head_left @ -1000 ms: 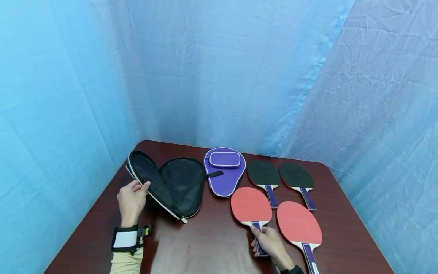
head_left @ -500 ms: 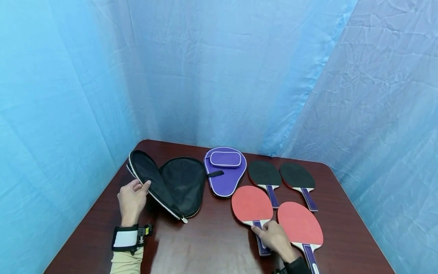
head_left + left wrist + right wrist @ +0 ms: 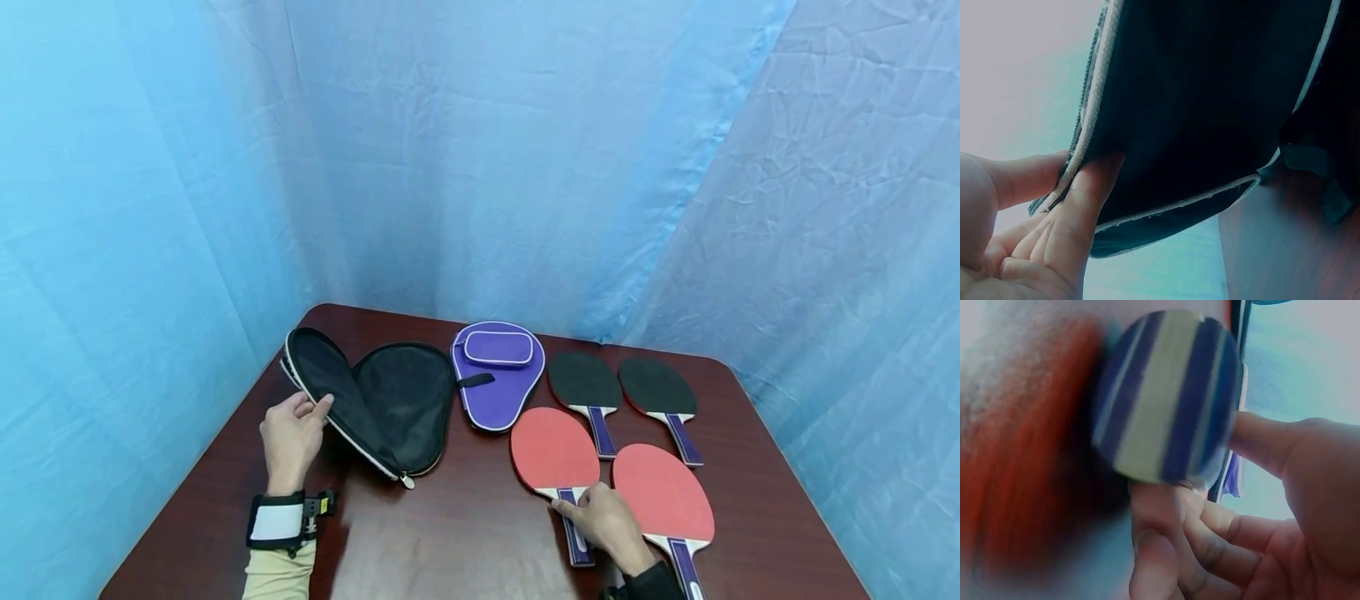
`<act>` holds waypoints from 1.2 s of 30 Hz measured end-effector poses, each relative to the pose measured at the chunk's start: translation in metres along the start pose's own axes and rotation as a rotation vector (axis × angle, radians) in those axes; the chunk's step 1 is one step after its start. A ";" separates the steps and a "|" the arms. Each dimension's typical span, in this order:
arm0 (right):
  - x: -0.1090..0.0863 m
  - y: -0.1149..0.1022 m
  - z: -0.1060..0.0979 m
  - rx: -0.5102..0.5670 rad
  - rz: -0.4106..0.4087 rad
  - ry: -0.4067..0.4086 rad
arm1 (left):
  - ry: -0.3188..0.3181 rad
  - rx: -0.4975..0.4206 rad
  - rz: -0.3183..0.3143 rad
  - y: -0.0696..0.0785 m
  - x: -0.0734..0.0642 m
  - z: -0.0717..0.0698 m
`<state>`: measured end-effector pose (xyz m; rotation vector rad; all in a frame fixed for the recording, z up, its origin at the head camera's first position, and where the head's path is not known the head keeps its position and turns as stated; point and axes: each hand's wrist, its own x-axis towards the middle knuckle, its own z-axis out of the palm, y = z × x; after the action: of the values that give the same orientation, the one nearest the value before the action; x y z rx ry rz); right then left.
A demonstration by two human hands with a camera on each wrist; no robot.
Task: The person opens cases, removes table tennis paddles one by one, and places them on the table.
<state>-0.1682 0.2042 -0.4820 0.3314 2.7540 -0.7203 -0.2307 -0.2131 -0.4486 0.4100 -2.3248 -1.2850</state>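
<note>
In the head view my left hand (image 3: pixel 291 440) pinches the white-piped edge of a paddle case (image 3: pixel 408 400), unzipped and black inside. Its flap (image 3: pixel 322 375) is held up and folded back to the left. The left wrist view shows the thumb on one side of that edge (image 3: pixel 1088 103) and fingers on the other. My right hand (image 3: pixel 611 527) holds a red-faced table tennis paddle (image 3: pixel 555 450) by its purple-striped handle, thumb and fingers on opposite sides. In the right wrist view the handle's striped butt (image 3: pixel 1169 397) faces the camera; the blade is mostly hidden there.
A purple paddle case (image 3: pixel 495 400) with a small front pouch lies beside the unzipped one. Two black-faced paddles (image 3: pixel 585 379) lie at the back right, and another red-faced paddle (image 3: pixel 663 492) lies right of my right hand. Blue cloth (image 3: pixel 480 167) hangs behind the brown table (image 3: pixel 435 550).
My right hand has turned over the paddle's handle so its back faces up more, and the handle's end has shifted slightly right. The left hand keeps its hold on the flap.
</note>
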 end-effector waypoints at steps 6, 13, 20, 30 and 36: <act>0.001 0.001 -0.005 0.101 -0.064 0.040 | -0.002 0.010 -0.006 -0.002 0.000 -0.001; 0.000 -0.009 -0.010 0.165 -0.098 0.066 | 0.008 0.009 -0.003 -0.002 -0.001 -0.002; 0.001 -0.020 -0.011 0.262 -0.160 0.036 | 0.014 0.011 -0.007 -0.006 0.001 0.001; 0.014 -0.055 -0.011 0.485 -0.234 -0.063 | -0.006 0.005 0.020 0.001 0.002 0.002; 0.020 -0.088 -0.009 0.532 -0.314 -0.077 | 0.000 0.001 0.042 0.006 0.005 0.007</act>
<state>-0.2141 0.1370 -0.4419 -0.0339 2.5255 -1.5134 -0.2393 -0.2072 -0.4456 0.3591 -2.3223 -1.2638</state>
